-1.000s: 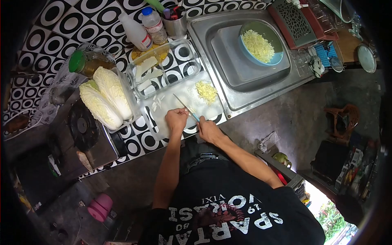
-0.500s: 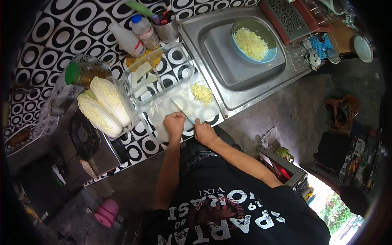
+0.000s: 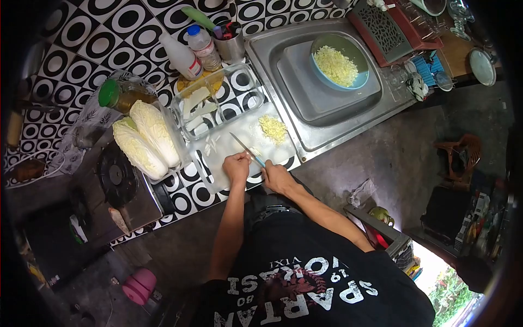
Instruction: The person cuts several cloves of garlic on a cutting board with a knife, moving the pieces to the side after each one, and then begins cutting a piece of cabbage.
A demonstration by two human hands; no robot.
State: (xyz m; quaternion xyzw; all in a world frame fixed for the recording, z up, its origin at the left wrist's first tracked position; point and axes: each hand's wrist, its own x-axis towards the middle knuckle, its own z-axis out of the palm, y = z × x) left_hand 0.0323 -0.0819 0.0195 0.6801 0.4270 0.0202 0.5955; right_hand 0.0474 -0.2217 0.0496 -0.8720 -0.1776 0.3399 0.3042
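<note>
My right hand [image 3: 278, 177] is closed around the blue handle of a knife [image 3: 243, 144], whose blade slants to the upper left over a translucent white cutting board [image 3: 222, 173]. Close to the blade, my left hand [image 3: 237, 167] has its fingers curled together; whatever they pinch is too small or hidden to make out. A few pale bits [image 3: 255, 151] lie just right of the blade. Thin white strips [image 3: 211, 145] rest on the board's left part. Near its upper right corner is a heap of finely chopped pale-yellow pieces [image 3: 272, 129].
Behind the board is a clear divided container [image 3: 219, 111] with pale slabs inside. Napa cabbage halves [image 3: 143, 151] lie left, beside a green-lidded jar [image 3: 110, 94]. Bottles [image 3: 204, 49] stand at the back. Right, a blue bowl [image 3: 357, 83] of chopped vegetable sits on the steel sink [image 3: 321, 143].
The whole view has shifted slightly, moving the counter things a little to the right. Both hands and the knife stay in nearly the same place over the board; the blade looks slightly turned.
</note>
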